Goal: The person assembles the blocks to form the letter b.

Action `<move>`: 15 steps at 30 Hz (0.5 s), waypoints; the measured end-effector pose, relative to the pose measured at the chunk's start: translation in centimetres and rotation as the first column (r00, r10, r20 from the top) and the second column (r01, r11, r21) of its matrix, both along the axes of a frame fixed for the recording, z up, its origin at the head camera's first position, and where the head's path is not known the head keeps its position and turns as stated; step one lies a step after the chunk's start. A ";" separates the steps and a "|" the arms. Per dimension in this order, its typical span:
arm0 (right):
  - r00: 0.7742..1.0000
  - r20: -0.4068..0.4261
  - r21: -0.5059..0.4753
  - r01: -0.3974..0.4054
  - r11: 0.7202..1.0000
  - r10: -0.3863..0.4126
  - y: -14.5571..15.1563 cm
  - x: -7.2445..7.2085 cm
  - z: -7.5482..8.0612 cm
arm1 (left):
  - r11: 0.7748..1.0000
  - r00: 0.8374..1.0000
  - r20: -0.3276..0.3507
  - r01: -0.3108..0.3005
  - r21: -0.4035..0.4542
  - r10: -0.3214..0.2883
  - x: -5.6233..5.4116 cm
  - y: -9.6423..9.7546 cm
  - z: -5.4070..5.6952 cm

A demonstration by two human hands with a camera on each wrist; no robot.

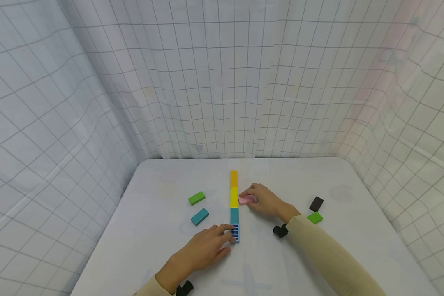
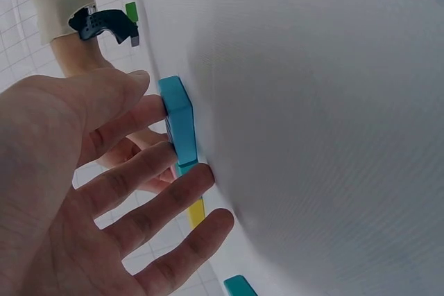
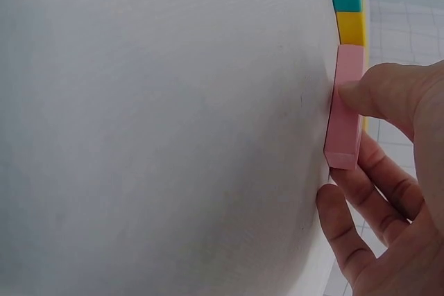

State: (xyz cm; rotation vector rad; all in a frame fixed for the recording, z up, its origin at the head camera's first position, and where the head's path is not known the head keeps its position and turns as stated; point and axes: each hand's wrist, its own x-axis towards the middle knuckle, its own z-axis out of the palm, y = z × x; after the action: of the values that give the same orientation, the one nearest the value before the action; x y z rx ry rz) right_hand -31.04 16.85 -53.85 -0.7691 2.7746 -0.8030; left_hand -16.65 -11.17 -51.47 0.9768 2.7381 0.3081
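Observation:
A straight row of blocks runs away from me in the head view: a patterned blue block nearest, then a teal block, a yellow block and an orange block. My left hand rests its fingertips on the blue block, fingers spread and fairly straight. With thumb and fingers my right hand pinches a pink block. The pink block lies crosswise, its end right beside the yellow block; whether they touch is hard to tell.
Left of the row lie a green block and a loose teal block. A dark brown block and another green block, partly behind the right sleeve, lie on the right. Gridded white cloth surrounds the white table.

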 end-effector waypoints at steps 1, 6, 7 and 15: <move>1.000 0.002 0.002 0.001 1.000 -0.001 0.0 0.0 0.0 | 1.000 1.000 -0.001 0.000 0.000 0.000 0.0 0.0 0.0; 1.000 -0.002 0.007 -0.001 1.000 0.001 0.0 0.0 0.1 | 1.000 1.000 0.000 0.000 0.001 0.000 0.0 0.0 0.1; 1.000 -0.004 0.008 -0.002 1.000 0.002 0.0 0.0 0.1 | 1.000 1.000 0.000 0.001 0.001 -0.001 0.0 0.0 0.1; 1.000 -0.015 0.012 -0.003 1.000 0.003 0.1 0.1 0.0 | 1.000 1.000 -0.008 0.009 0.005 -0.009 0.1 -0.1 0.1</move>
State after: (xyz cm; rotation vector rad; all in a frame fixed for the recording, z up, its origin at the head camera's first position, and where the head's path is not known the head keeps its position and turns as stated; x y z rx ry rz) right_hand -30.93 16.95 -53.82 -0.7802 2.7884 -0.7833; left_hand -16.60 -11.23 -51.41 0.9934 2.7401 0.3099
